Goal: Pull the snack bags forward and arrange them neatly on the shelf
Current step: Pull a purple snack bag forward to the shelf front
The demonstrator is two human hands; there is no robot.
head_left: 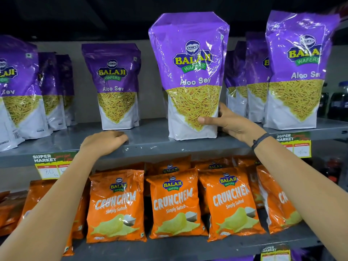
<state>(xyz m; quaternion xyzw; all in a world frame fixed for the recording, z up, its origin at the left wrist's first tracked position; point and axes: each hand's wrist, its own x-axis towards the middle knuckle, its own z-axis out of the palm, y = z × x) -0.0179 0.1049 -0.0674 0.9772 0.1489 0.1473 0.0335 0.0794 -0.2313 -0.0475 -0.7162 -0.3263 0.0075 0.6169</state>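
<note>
Purple Aloo Sev bags stand upright on the grey upper shelf (146, 140). The middle bag (190, 72) stands close to the shelf's front edge, and my right hand (227, 122) grips its lower right side, thumb across the front. A second bag (114, 85) stands further back to the left. My left hand (105, 141) rests knuckles-up on the shelf just in front of that bag, holding nothing, fingers curled. Another front bag (297, 72) is at the right, with more rows behind it. A bag (17, 87) stands at the far left.
Orange Crunchem bags (175, 206) fill the lower shelf in a row. Yellow price tags (49, 166) hang on the upper shelf's front lip, with another tag (295, 146) at the right. Dark bottles (337, 104) stand at the far right.
</note>
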